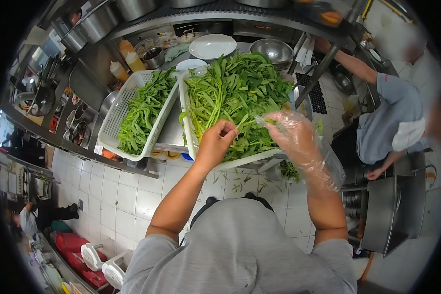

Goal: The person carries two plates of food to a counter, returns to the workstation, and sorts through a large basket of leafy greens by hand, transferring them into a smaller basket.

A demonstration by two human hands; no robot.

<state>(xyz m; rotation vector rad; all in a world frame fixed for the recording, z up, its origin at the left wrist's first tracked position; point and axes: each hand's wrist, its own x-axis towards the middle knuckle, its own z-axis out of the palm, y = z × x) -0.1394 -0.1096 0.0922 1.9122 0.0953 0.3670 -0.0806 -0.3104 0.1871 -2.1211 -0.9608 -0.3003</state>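
Observation:
Long-stemmed leafy greens (250, 81), which look like water spinach, fill a large white basket (252, 159) in front of me. My left hand (216, 143) is bare and closed at the basket's near edge, thumb and index finger pinching a green stem. To its right, my right hand (296, 134) wears a loose clear plastic glove. Its fingers are pinched together over the greens with a small green piece at the tips. A second white perforated basket (112, 117) on the left holds more picked leafy greens (144, 112).
White plates (213, 46), a metal bowl (272, 50) and squeeze bottles (118, 71) stand behind the baskets. A co-worker (392, 112) reaches in at the right. Green scraps lie on the tiled floor (223, 183). A metal shelf (181, 15) crosses above.

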